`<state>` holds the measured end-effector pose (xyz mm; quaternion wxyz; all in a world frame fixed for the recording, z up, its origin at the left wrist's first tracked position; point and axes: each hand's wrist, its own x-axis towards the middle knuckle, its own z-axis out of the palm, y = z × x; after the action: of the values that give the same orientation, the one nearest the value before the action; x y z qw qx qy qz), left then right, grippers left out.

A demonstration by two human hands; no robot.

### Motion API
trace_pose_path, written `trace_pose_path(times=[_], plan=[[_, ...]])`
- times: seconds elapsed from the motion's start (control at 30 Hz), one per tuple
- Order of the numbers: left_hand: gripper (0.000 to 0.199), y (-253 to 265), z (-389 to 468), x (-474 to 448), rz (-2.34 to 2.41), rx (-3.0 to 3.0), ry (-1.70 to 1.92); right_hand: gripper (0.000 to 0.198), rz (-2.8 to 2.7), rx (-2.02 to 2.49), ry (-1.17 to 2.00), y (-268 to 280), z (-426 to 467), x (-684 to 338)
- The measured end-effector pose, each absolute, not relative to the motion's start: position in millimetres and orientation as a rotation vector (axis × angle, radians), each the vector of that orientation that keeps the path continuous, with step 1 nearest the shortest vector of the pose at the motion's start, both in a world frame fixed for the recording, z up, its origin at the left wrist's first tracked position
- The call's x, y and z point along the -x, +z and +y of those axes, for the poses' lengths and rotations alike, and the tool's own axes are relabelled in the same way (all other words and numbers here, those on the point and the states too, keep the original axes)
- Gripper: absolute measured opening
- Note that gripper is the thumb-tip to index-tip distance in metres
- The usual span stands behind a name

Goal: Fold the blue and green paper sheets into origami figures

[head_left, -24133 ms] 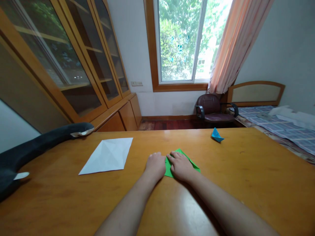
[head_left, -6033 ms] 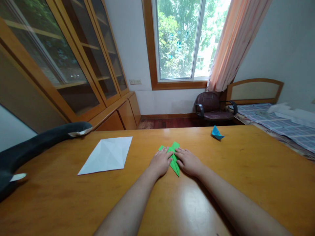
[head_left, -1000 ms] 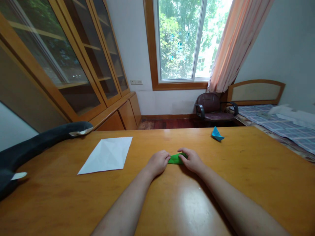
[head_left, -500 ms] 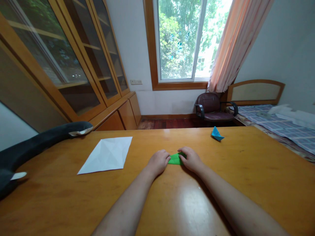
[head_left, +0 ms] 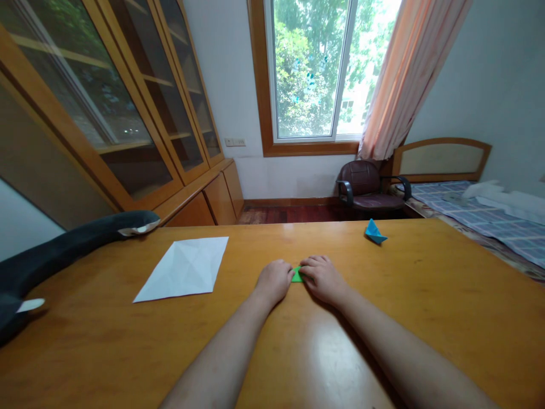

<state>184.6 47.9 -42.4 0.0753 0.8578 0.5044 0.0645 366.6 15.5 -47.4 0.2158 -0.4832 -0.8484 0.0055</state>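
A small folded piece of green paper [head_left: 297, 276] lies on the wooden table, mostly covered by my hands. My left hand [head_left: 276, 280] has its fingers closed at the paper's left end, holding it against the tabletop. From the right, my right hand [head_left: 324, 279] lays its curled fingers over the paper and presses on it. Only a narrow green strip shows between the two hands. A blue folded paper boat [head_left: 375, 232] sits beyond my right hand, and a creased white sheet [head_left: 187, 269] is spread flat to the left.
A dark inflatable-looking object with white patches [head_left: 76, 244] lies along the table's left side. Past the far edge stand a brown armchair [head_left: 369, 186] and a bed [head_left: 464, 193]. A glass-fronted cabinet [head_left: 170, 170] rises at the left.
My right hand has moved left over the green paper, and its fingers now cover the right part that showed before. My left hand stays in about the same place.
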Motion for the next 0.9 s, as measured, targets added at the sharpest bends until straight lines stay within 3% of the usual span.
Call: trace_pose_path(times=[0.37,0.67,0.9], plan=[[0.016,-25,38,-176,1.551,-2.515,0.071,0.018,-2.358,1.334,0.034,-46,14,-366],[0.017,-37,46,-171,1.503,-2.409,0.218,0.026,-2.326,1.307,-0.042,-46,12,-362],[0.017,-31,43,-176,1.514,-2.487,0.362,0.021,-2.271,1.296,-0.121,-39,10,-363]])
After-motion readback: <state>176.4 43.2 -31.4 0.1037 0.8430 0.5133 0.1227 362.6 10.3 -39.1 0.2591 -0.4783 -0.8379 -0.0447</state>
